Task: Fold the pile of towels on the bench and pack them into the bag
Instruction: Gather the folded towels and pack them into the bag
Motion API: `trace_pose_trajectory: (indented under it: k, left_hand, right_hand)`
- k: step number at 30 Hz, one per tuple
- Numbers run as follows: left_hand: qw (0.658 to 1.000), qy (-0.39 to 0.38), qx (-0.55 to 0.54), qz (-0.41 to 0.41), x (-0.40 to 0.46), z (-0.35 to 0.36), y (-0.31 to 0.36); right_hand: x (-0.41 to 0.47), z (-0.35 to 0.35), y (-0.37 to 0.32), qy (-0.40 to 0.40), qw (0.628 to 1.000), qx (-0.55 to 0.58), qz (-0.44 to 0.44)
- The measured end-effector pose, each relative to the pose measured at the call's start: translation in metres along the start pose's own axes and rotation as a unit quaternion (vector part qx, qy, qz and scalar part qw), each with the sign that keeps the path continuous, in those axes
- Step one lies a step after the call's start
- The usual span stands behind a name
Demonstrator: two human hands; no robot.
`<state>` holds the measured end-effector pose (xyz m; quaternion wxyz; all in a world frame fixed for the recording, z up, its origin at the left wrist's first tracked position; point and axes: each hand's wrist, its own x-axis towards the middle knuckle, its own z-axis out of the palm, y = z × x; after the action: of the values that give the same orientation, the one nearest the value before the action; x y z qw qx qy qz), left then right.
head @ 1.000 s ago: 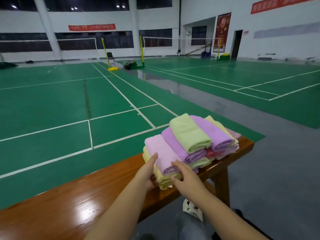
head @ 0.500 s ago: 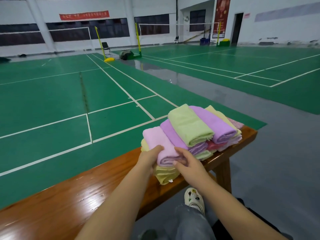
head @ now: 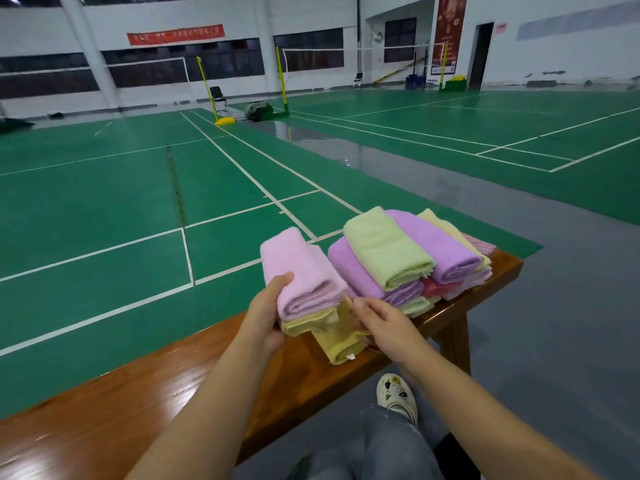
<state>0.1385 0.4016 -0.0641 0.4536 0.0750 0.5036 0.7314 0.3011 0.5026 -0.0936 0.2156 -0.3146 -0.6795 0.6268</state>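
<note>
Beside the green court, on the long wooden desk [head: 145, 407], the pile of towels [head: 408, 261] sits at the far end, and now two have come off it! Left hand [head: 265, 315] has its fingers clamped on the pink towel [head: 298, 271] and yellow towel [head: 311, 323] beneath; right hand [head: 384, 323] pinches the yellow one's drooping tail. Both were in the pile a second ago, so packing looks underway, with no bag in view.
</note>
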Motion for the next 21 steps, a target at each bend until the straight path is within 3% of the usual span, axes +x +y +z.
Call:
trace_pose_trajectory:
  k: [3, 6, 13, 17, 21]
  left_hand:
    - [0.998, -0.049, 0.020, 0.023, -0.026, 0.011, 0.009]
    - [0.993, -0.108, 0.032, 0.038, -0.055, 0.033, 0.010]
    - [0.973, -0.198, 0.119, -0.023, -0.102, 0.076, -0.016]
    - [0.942, -0.258, 0.208, -0.045, -0.106, 0.106, -0.068]
    - [0.885, -0.332, 0.319, -0.066, -0.094, 0.145, -0.146]
  right_hand:
    - [-0.006, 0.002, -0.004, -0.046, 0.990, 0.118, 0.062]
    - [-0.019, -0.001, -0.009, -0.103, 0.951, 0.267, 0.113]
    - [-0.067, -0.051, -0.014, -0.132, 0.902, 0.410, 0.029]
    - [-0.116, -0.100, 0.013, -0.058, 0.903, 0.425, -0.027]
    - [-0.161, -0.159, 0.066, 0.033, 0.921, 0.388, 0.010]
